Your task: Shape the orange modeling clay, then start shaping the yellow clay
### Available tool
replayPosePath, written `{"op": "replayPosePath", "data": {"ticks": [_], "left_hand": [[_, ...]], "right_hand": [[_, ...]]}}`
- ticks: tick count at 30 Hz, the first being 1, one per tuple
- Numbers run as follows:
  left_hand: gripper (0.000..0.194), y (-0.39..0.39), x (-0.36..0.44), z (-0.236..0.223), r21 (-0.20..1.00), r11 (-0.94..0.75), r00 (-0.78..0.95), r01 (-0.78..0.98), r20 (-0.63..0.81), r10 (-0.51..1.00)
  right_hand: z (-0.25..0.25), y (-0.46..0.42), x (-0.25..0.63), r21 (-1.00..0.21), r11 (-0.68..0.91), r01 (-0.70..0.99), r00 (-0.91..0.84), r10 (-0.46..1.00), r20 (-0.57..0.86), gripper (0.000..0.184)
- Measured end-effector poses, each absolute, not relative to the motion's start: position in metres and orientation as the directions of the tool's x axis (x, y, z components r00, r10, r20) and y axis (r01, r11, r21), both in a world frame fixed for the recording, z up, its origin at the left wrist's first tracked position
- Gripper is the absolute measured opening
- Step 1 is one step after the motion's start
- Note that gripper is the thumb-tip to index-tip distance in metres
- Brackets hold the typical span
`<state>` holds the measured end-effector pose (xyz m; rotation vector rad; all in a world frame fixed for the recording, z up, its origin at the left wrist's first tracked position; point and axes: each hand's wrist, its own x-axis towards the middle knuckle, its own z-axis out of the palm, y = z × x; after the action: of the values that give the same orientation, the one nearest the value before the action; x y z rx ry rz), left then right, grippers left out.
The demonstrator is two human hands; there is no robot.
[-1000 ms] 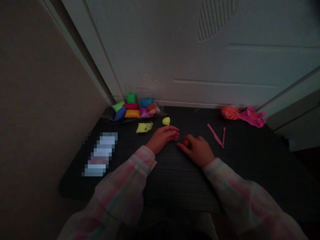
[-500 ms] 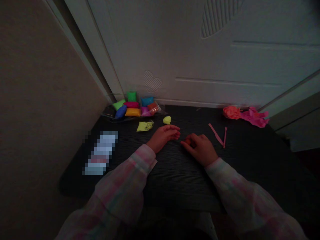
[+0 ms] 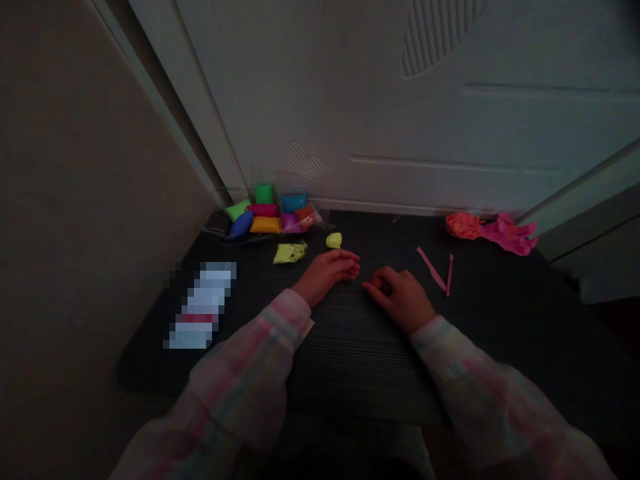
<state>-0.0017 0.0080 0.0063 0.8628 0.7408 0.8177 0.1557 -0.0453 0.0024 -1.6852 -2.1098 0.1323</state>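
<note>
My left hand (image 3: pixel 330 273) rests on the dark table with its fingers stretched out, slightly bent and apart from anything. Just beyond its fingers lies a lump of yellow clay (image 3: pixel 334 241), and a torn yellow packet (image 3: pixel 289 253) is left of that. Facing it, my right hand (image 3: pixel 399 295) has its fingers curled in toward the thumb. A reddish spot shows between the fingertips, but I cannot tell whether it is skin or a small thing held. To the right of this hand lie two slim pink tools (image 3: pixel 433 269) (image 3: pixel 450 275), their lower ends almost meeting.
A clear bag of coloured clay packets (image 3: pixel 266 225) sits at the back left. A blurred-out, lit rectangle (image 3: pixel 203 303) lies at left. Crumpled orange (image 3: pixel 464 225) and pink paper (image 3: pixel 511 235) lie at the back right. A white panelled door (image 3: pixel 400 120) stands behind the table (image 3: pixel 360 367).
Both hands have stayed in nearly the same place and pose. The picture is slightly darker, and the red band on the blurred rectangle looks stronger.
</note>
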Motion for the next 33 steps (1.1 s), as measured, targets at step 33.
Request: {"op": "replayPosePath", "data": {"ticks": [33], "left_hand": [[0.026,0.0044,-0.0023,0.0020,0.925,0.353,0.679,-0.139,-0.170,0.714]], "right_hand": [[0.0034,-0.0464,0.1574,-0.513,0.481,0.711,-0.220,0.845,0.487,0.030]]}}
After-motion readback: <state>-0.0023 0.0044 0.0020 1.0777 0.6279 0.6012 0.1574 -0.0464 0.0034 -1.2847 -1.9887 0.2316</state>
